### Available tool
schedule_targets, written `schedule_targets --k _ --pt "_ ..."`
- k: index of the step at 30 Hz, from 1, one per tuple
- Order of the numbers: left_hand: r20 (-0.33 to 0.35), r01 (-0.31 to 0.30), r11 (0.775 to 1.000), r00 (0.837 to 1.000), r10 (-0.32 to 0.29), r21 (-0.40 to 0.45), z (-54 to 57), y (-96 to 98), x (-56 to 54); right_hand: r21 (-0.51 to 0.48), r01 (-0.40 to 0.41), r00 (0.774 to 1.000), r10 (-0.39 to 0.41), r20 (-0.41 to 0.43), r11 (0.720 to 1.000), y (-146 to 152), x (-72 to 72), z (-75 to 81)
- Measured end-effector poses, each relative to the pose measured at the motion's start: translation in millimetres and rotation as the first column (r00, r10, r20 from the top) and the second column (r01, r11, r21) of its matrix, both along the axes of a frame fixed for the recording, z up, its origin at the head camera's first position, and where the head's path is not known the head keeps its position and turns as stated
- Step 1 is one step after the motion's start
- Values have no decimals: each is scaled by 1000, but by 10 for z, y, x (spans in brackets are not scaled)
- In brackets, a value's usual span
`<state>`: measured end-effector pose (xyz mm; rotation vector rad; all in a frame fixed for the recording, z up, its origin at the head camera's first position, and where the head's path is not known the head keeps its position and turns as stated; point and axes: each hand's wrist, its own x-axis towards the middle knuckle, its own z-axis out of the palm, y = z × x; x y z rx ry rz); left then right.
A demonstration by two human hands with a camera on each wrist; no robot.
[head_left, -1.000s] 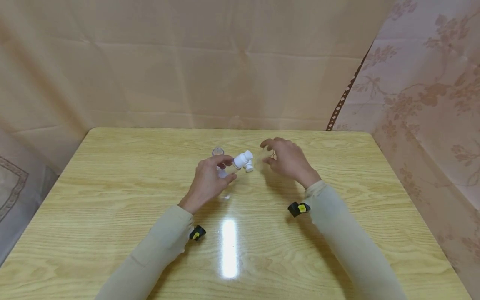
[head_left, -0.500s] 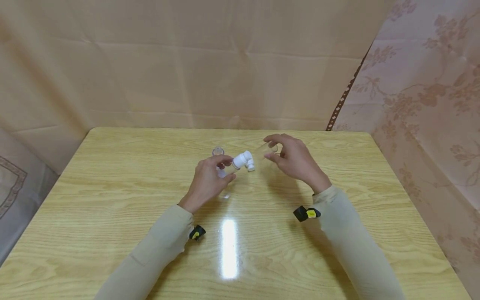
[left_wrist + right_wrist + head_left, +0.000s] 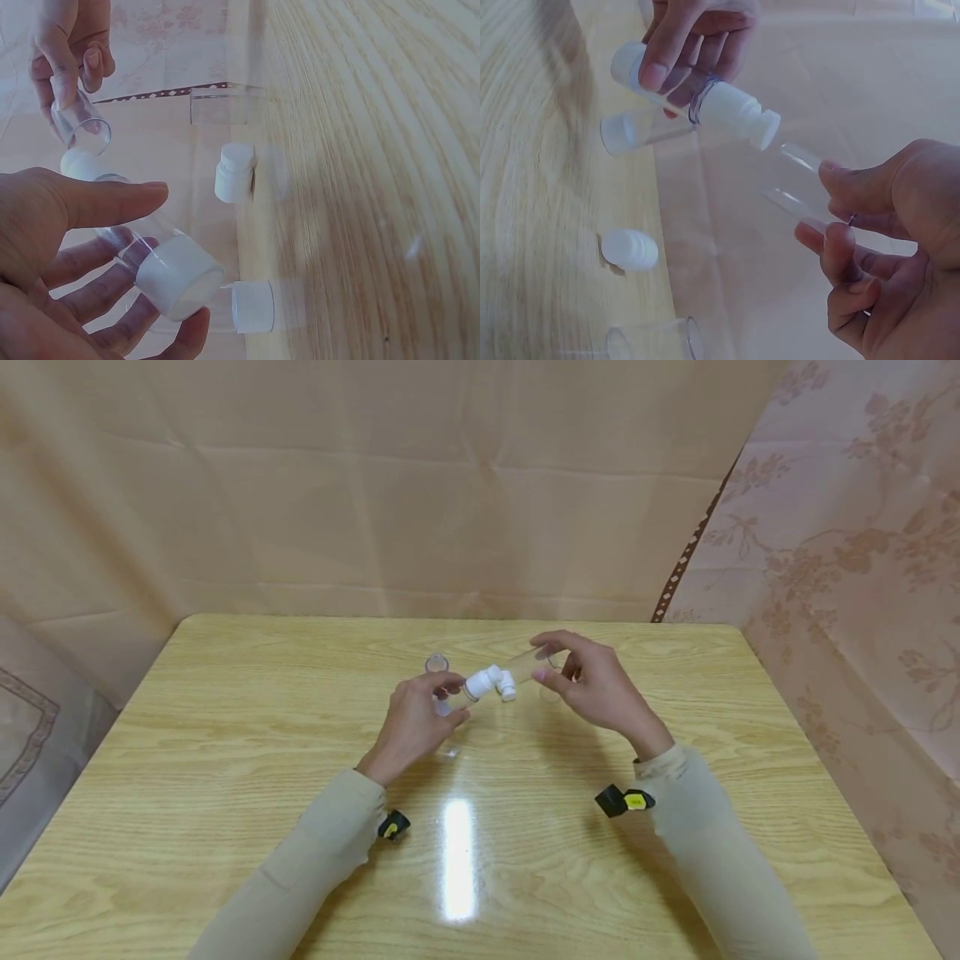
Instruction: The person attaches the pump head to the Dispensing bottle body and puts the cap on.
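My left hand (image 3: 416, 720) grips a small clear bottle with a white base (image 3: 180, 277) and a white pump top (image 3: 739, 112). The bottle is tilted, its pump end pointing up and to the right. Across from it, my right hand (image 3: 594, 685) pinches a clear tubular cap (image 3: 802, 180) between thumb and fingers. The cap's open end faces the pump top, with a short gap showing between them in the right wrist view. Below, a loose white pump top (image 3: 235, 174) rests on the table.
A second clear bottle with a white base (image 3: 630, 133) stands behind my left hand. Another clear cap (image 3: 656, 341) is on the table near my right hand. The wood-grain table (image 3: 300, 827) ends at a beige cloth (image 3: 420, 527) at the back.
My right hand has drawn a little to the right with the clear cap, its wrist shifting right and nearer to me. My left hand and its bottle have hardly moved.
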<state>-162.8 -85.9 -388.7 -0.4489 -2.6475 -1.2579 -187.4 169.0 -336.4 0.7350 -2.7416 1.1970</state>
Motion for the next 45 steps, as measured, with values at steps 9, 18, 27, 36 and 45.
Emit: schedule_targets --k 9,18,27,36,45 --pt "8 14 1000 1000 -14 -17 14 17 5 -34 -27 999 28 20 999 -45 41 -36" --pt "-5 13 999 1000 -13 -45 22 38 9 -50 -40 998 42 43 998 -86 70 -38" --pt "-2 26 998 1000 -26 -58 55 67 18 -64 -48 997 52 58 997 -124 78 -45" --pt "-8 36 998 999 -36 -60 86 89 29 -49 -50 996 53 74 998 -165 91 -50" --pt "-23 47 996 999 -49 -72 95 115 33 -33 -60 996 62 62 998 -196 90 -84"
